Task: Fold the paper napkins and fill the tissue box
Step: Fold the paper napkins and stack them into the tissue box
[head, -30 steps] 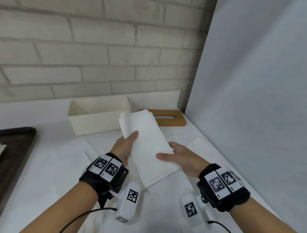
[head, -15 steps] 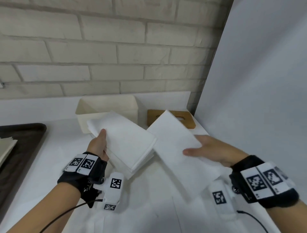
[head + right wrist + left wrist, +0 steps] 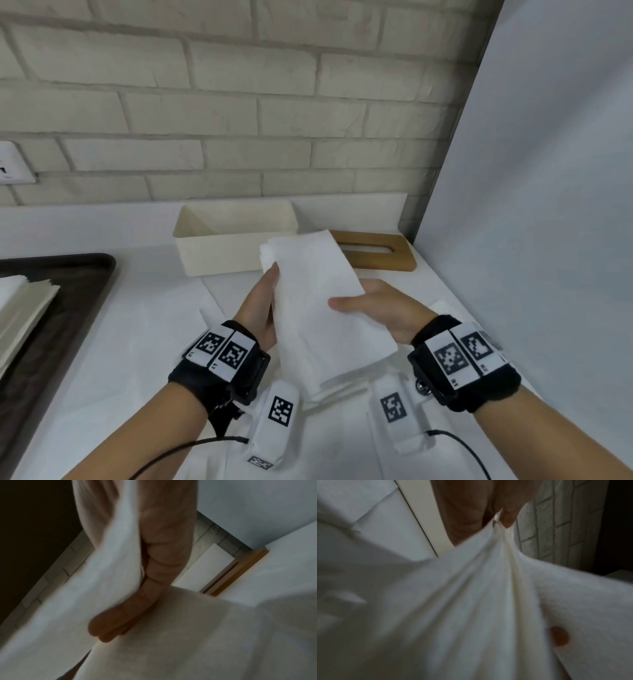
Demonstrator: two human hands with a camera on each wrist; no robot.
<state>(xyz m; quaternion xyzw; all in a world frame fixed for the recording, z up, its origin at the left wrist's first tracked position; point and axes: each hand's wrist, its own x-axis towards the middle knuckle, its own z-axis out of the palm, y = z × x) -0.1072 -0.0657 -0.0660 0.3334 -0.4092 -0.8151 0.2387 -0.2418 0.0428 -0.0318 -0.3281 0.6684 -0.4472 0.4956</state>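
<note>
A stack of folded white napkins (image 3: pixel 318 301) is held above the table, in front of the open cream tissue box (image 3: pixel 233 243). My left hand (image 3: pixel 263 305) grips the stack's left edge, thumb on top. On the right side, my right hand (image 3: pixel 373 308) holds it with the thumb across the top and fingers underneath. The box's wooden lid (image 3: pixel 373 253) with its slot lies flat to the right of the box. Close up, the left wrist view shows the napkins (image 3: pixel 488 601) bunched, and the right wrist view shows my fingers (image 3: pixel 154 574) curled under the napkins (image 3: pixel 106 574).
More white napkins (image 3: pixel 342 428) lie spread on the white table under my hands. A dark tray (image 3: pixel 68 308) at the left holds another pile of paper (image 3: pixel 20 315). A brick wall (image 3: pixel 239 102) stands behind and a white panel (image 3: pixel 548 205) closes off the right.
Half a second ago the hands held separate napkin bundles apart. Now the bundles are together as one stack held between both hands, closer to the centre.
</note>
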